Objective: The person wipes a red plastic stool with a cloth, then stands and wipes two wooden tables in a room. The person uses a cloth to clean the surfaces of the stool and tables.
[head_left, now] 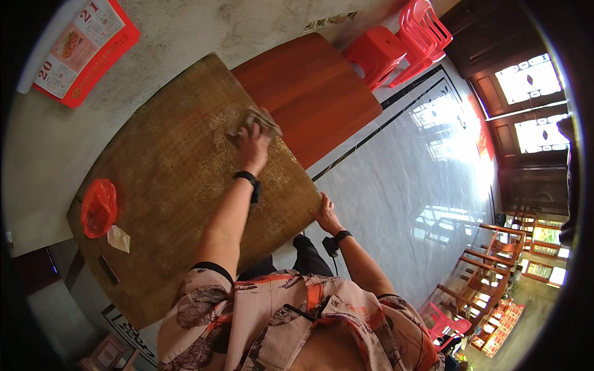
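A brownish table with a worn, flower-patterned top [153, 195] stands before me. My left hand [255, 150] presses a grey-brown cloth [267, 121] on the tabletop near its far right edge, and both are slightly blurred. At the table's near right corner, my right hand [327, 215] rests with its fingers on the edge, thumb and fingers spread. Over on the table's left side lie a crumpled red plastic bag [99, 208], a pale piece of paper [119, 239] beside it, and a dark narrow object [108, 270].
A reddish-brown wooden table [308, 97] adjoins the far edge. Red plastic stools [376, 53] and stacked red chairs [420, 35] stand behind it. A calendar [83, 48] hangs on the wall at upper left. Wooden chairs [487, 264] and a pink plastic chair [448, 324] are at lower right.
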Tool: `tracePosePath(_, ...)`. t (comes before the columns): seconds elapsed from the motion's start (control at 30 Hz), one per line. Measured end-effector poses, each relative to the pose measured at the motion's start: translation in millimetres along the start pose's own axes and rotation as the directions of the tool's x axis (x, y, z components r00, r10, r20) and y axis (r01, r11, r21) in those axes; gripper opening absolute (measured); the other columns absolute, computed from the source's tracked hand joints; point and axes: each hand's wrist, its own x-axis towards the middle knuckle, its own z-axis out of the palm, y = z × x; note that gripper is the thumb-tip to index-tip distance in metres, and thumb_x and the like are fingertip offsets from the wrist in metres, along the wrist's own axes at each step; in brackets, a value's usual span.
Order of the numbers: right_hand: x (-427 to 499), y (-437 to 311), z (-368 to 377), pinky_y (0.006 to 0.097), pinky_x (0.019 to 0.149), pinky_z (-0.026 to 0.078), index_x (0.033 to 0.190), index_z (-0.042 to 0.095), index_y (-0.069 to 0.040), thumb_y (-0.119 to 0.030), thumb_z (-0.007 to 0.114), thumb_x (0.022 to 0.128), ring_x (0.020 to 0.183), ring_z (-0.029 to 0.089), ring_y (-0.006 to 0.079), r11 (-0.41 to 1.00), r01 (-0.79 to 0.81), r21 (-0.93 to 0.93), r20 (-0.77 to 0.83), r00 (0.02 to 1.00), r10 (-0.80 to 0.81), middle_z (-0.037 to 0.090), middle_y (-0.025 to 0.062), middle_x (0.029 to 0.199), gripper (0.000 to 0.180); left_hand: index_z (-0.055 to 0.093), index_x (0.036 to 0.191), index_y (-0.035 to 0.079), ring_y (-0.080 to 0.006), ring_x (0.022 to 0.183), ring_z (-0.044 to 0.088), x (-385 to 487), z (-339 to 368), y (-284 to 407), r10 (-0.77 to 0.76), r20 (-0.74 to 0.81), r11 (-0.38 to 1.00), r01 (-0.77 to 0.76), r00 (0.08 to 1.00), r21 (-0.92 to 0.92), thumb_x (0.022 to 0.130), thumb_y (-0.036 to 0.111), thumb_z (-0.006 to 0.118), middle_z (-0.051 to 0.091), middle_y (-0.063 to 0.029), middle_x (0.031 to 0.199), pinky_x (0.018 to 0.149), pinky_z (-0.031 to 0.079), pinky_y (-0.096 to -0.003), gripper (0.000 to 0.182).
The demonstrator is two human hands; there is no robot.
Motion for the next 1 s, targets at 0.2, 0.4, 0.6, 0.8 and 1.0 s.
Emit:
tracePosePath(0.2, 4, 6, 2, 0.0536, 0.109, 0.041, 0.156, 0.017, -0.015, -0.034, 0.072, 0.089, 0.130, 0.043, 0.0503, 0.999, -0.025, 0.022, 0.030, 0.999, 0.024, 0.040, 0.0326, 0.138, 0.089, 0.049, 0.149, 0.021, -0.0461, 0.144, 0.031, -132, -13, 101, 0.316, 0.295, 0.946, -0.278, 0.902, -0.164, 0.101, 0.030, 0.055, 0.037, -0.0131, 0.160, 0.115, 0.030, -0.0592, 0.050)
tracePosePath(0.4, 10, 15, 4, 0.0529, 0.108, 0.042, 0.156, 0.017, -0.013, -0.034, 0.072, 0.090, 0.127, 0.046, 0.0483, 0.997, 0.078, 0.027, 0.004, 0.997, -0.078, 0.041, 0.0330, 0.139, 0.088, 0.058, 0.135, 0.015, -0.0375, 0.128, 0.051, -216, -58, -2, -0.124, 0.179, 0.876, 0.193, 0.976, -0.441, 0.094, 0.015, 0.062, 0.052, -0.0123, 0.143, 0.102, 0.045, -0.0457, 0.041)
tracePosePath(0.6, 17, 20, 1, 0.0538, 0.107, 0.042, 0.155, 0.017, -0.010, -0.037, 0.072, 0.089, 0.128, 0.046, 0.0487, 0.996, 0.083, -0.029, 0.031, 0.996, -0.082, 0.043, 0.0340, 0.140, 0.090, 0.042, 0.151, 0.014, -0.0426, 0.139, 0.040, -334, -120, -201, -0.661, -0.078, 0.748, 0.664, 0.747, 0.019, 0.106, 0.022, 0.048, 0.038, -0.0208, 0.156, 0.109, 0.041, -0.0516, 0.047)
tracePosePath(0.8, 28, 28, -1, 0.0562, 0.108, 0.040, 0.155, 0.012, -0.007, -0.043, 0.069, 0.089, 0.129, 0.042, 0.0518, 0.981, 0.179, -0.082, 0.077, 0.982, -0.173, 0.043, 0.0350, 0.140, 0.094, 0.041, 0.152, 0.013, -0.0479, 0.139, 0.038, -497, -125, -186, -0.898, -0.253, 0.341, 0.933, 0.359, 0.115, 0.108, 0.034, 0.040, 0.032, -0.0234, 0.159, 0.113, 0.033, -0.0585, 0.049)
tracePosePath(1.0, 48, 55, 5, 0.0499, 0.097, 0.050, 0.155, 0.010, -0.004, -0.036, 0.066, 0.094, 0.118, 0.057, 0.0437, 0.960, 0.260, -0.103, 0.120, 0.961, -0.248, 0.046, 0.0331, 0.141, 0.089, 0.045, 0.150, 0.012, -0.0479, 0.137, 0.038, -472, -69, -49, -0.717, -0.330, 0.614, 0.781, 0.614, 0.116, 0.102, 0.026, 0.052, 0.037, -0.0217, 0.156, 0.113, 0.031, -0.0595, 0.051)
